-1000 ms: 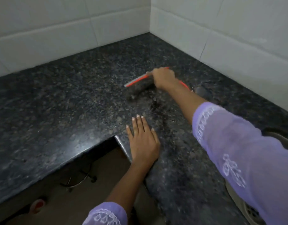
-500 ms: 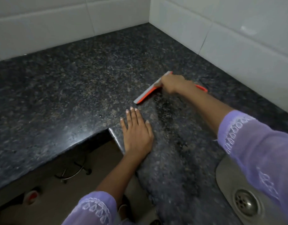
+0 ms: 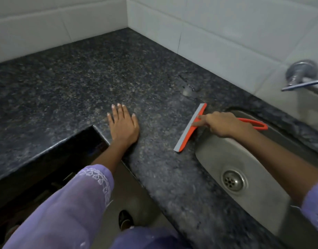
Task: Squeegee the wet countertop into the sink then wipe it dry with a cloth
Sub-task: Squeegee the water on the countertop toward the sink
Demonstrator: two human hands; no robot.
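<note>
Both arms wear loose, slightly sheer lilac sleeves ending at the forearm, the cuffs trimmed with white embroidered looped patterns; both hands are bare, without rings or bangles

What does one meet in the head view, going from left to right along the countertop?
Left hand flat on the countertop → squeegee → right hand gripping its handle → sink → tap on the wall.

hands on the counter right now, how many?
2. The left hand lies flat on the counter near its inner corner. The right hand grips the squeegee at the sink edge.
</note>
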